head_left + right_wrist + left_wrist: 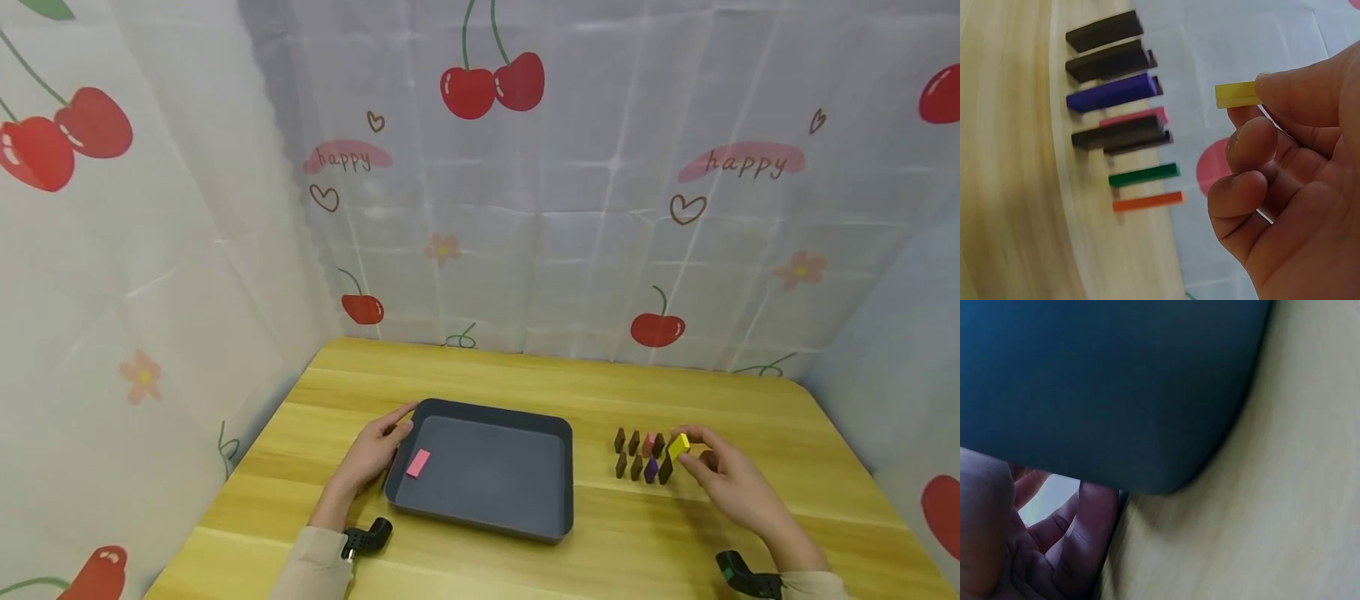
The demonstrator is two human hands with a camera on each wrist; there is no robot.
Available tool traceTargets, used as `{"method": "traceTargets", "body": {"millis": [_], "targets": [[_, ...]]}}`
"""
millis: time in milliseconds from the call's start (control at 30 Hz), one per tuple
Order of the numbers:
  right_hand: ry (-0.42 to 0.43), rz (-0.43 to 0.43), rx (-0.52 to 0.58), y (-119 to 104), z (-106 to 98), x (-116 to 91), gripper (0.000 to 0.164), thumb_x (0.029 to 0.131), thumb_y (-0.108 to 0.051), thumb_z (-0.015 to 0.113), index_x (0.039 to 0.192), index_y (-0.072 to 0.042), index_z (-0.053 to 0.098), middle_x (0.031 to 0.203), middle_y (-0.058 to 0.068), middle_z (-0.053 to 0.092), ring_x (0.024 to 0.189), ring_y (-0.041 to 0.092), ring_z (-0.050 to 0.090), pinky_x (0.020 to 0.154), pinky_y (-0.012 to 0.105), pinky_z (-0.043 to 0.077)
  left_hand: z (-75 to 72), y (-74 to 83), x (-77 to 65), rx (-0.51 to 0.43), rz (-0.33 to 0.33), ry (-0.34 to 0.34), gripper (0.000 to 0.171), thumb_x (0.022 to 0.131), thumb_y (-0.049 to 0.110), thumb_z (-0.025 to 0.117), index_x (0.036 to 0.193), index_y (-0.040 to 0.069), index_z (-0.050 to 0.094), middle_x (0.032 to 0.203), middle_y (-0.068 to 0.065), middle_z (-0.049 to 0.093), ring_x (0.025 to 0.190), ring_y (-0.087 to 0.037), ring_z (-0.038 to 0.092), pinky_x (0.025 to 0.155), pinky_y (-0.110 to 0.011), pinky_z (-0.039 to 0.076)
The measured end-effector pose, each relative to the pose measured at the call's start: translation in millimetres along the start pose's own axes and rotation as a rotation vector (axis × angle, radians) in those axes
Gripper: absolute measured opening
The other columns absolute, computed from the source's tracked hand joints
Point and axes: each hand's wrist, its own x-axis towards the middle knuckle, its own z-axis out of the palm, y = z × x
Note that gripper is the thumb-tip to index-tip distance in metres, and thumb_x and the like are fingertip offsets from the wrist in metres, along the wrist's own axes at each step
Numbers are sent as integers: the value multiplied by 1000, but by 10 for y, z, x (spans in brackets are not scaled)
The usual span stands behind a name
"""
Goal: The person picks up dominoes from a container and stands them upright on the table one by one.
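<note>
My right hand pinches a small yellow domino block between thumb and fingertips, raised just beside two rows of upright dominoes. Among those rows are several dark brown dominoes, a purple domino and a pink domino. The right wrist view also shows a green domino and an orange domino, hidden in the head view. At the left, my left hand holds the side of a dark grey tray, thumb at its rim. Inside the tray lies a pink domino.
A light wooden table bears the tray and the dominoes. White curtains with cherry prints hang behind it and on both sides. Each wrist carries a black camera mount.
</note>
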Motion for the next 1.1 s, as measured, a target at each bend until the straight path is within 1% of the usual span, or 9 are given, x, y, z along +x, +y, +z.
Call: {"method": "traceTargets", "body": {"millis": [167,200,233,367,567,700,733,933,1100], "targets": [[4,-22,-14,106,-5,-19,37,109,-21,54,142,-5,52,122,26,61,56,11,44,52,30,40,-12,13,-7,-4,-8,-6,44,107,40,56,150,37,54,146,-9,60,129,-30,57,111,-53,43],[5,-29,-11,126,-2,-24,36,108,-20,55,141,-4,52,123,27,61,56,11,44,52,30,40,-16,17,-7,-3,-9,-4,44,107,40,56,150,37,54,148,-9,59,132,-30,56,113,-54,42],[9,-36,-11,147,4,-28,36,108,-19,56,140,-4,53,130,27,59,55,10,44,51,30,40,-20,20,-7,-3,-10,-3,44,107,39,56,150,37,54,149,-9,58,133,-30,55,113,-54,41],[22,-40,-26,238,48,-33,34,106,-14,59,138,-3,55,130,29,59,54,8,43,50,29,40,-24,20,-13,-5,-4,-4,44,107,39,56,151,34,54,151,-10,56,138,-32,52,115,-57,40],[-12,22,-56,371,121,-24,37,103,-10,61,138,1,55,129,28,61,57,8,45,50,28,41,-17,14,-6,-13,-10,-11,43,107,39,56,150,37,54,151,-8,56,138,-31,52,115,-55,40],[-40,65,-62,406,147,3,38,102,-7,61,139,1,56,131,27,61,60,8,47,52,28,42,-23,35,14,-15,7,-12,43,107,40,55,150,37,54,152,-9,55,140,-31,52,115,-55,40],[-42,68,-63,409,151,9,38,102,-7,61,138,1,56,131,28,61,61,8,47,52,28,41,-26,37,19,-13,16,-13,44,107,40,55,151,36,54,152,-10,55,140,-32,52,115,-56,40],[-58,74,-90,428,172,36,38,102,-9,61,139,1,56,131,27,62,68,7,52,57,27,42,-30,25,17,-14,8,-6,43,107,39,55,150,35,54,151,-11,56,138,-33,54,113,-55,42],[-76,94,-114,445,187,32,40,102,-9,61,140,1,55,133,28,61,75,7,58,63,27,44,-21,1,-7,-32,13,-18,45,107,39,55,151,33,54,155,-9,52,144,-33,48,116,-55,39]]}}
